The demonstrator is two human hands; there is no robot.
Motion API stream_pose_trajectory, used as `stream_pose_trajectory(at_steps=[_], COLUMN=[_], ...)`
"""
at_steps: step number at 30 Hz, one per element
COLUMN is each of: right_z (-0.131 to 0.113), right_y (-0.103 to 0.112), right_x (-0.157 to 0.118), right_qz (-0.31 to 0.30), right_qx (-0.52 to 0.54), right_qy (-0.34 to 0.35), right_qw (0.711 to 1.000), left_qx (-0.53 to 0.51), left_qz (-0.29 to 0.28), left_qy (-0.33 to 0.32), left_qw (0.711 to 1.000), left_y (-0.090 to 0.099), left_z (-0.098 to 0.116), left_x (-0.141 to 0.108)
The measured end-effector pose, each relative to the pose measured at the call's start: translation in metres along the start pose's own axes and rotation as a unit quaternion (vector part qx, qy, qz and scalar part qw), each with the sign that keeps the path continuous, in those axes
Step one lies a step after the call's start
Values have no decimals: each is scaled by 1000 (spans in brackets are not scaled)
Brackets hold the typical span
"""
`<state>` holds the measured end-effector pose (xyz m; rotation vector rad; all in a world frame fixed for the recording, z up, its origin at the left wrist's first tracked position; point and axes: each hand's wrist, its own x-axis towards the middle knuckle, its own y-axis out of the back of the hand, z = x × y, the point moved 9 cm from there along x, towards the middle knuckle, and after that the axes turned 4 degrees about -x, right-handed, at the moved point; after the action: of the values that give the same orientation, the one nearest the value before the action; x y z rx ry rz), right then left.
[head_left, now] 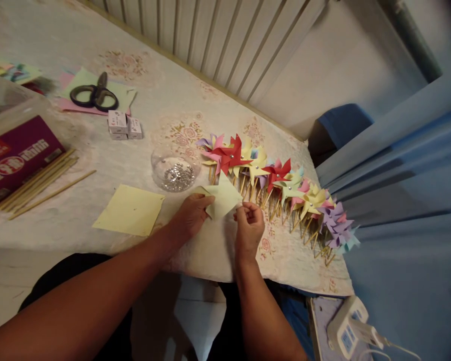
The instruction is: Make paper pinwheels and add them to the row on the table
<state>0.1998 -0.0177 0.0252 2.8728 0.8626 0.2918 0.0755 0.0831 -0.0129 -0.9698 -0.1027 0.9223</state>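
Note:
Between my two hands is a pale yellow-green paper pinwheel [225, 196], partly folded, raised above the table's front edge. My left hand [196, 213] pinches its left side between thumb and fingers. At its right corner, the fingers of my right hand [250, 215] are pressed together; whatever small thing they hold there is too small to make out. A clear round dish [177, 171] of shiny metal pins stands just behind my left hand. A flat yellow paper square [130, 210] lies to the left of that hand.
Finished colourful pinwheels [278, 175] on sticks line the right side. Scissors [94, 95] rest on paper sheets, near small white boxes [118, 124]. Wooden sticks [52, 183] lie by a purple box [20, 155] at the left. A power strip [348, 328] sits lower right.

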Motion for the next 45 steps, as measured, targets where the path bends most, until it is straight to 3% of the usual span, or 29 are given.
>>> stream_pose_trajectory(at_steps=[2,7,11,15,21,27,36,45], right_z=[-9,-30,-37,-29,-10,-8,-6,-6], right_y=[0,-19,-29,-32,-33,-35,-32,-33], right_x=[-3,-16,-21,-19,-14,-13,-13,-13], right_qz=[-12,-123,-160,-169,-174,-162,-112,-109], right_qx=[-42,-134,-165,-171,-108,-62,-92,-99], right_qy=[53,186,231,207,105,30,-17,-38], right_qw=[998,966,945,948,973,984,989,988], left_qx=[-7,-14,-22,-25,8,50,55,61], left_qz=[0,-14,-22,-42,-61,-51,-29,-3], left_qy=[1,-1,0,-10,-9,-9,-1,4], left_qw=[1000,1000,1000,999,998,997,998,998], left_y=[0,-1,0,-1,-6,-9,-9,-3], left_z=[3,5,2,1,0,-3,-6,-9], left_x=[0,2,4,5,2,0,-1,1])
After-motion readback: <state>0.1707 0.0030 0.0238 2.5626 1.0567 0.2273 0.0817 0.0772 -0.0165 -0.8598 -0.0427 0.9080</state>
